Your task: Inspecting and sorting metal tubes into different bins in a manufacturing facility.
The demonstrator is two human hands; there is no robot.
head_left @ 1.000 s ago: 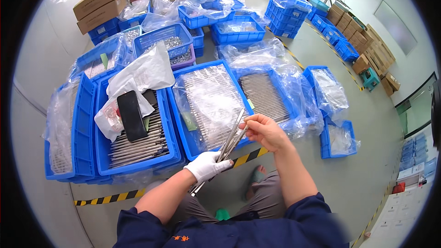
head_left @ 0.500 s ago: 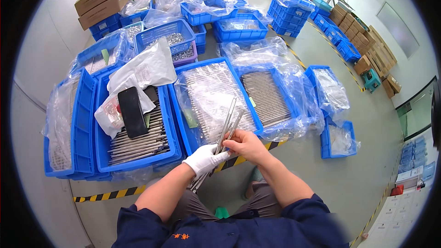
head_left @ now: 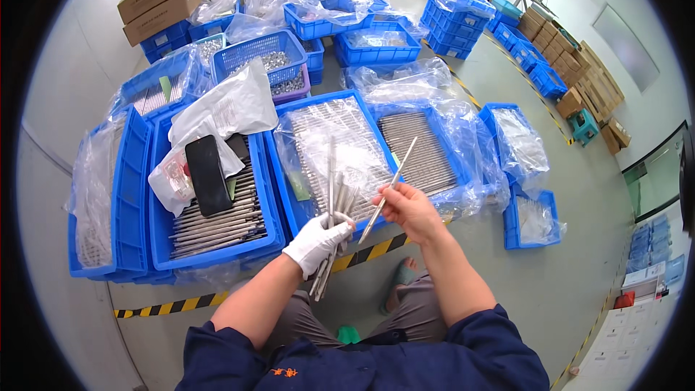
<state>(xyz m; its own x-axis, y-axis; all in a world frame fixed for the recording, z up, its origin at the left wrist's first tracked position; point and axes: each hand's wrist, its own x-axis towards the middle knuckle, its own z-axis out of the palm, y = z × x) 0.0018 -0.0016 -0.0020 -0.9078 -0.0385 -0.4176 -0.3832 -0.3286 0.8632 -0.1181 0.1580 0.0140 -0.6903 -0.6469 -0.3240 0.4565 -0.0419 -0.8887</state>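
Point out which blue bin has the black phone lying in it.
The blue bin left of the hands, holding loose metal rods; the black phone rests on them beside a white bag.

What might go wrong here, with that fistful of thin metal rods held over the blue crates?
The gloved left hand grips a loose bundle of rods that fan out above and below it; one might slip out and drop to the floor.

The bare right hand pinches a single rod near its lower end only, so it may tip or slide out.

A black phone lies on the rods in the left crate; rods laid there may scratch it.
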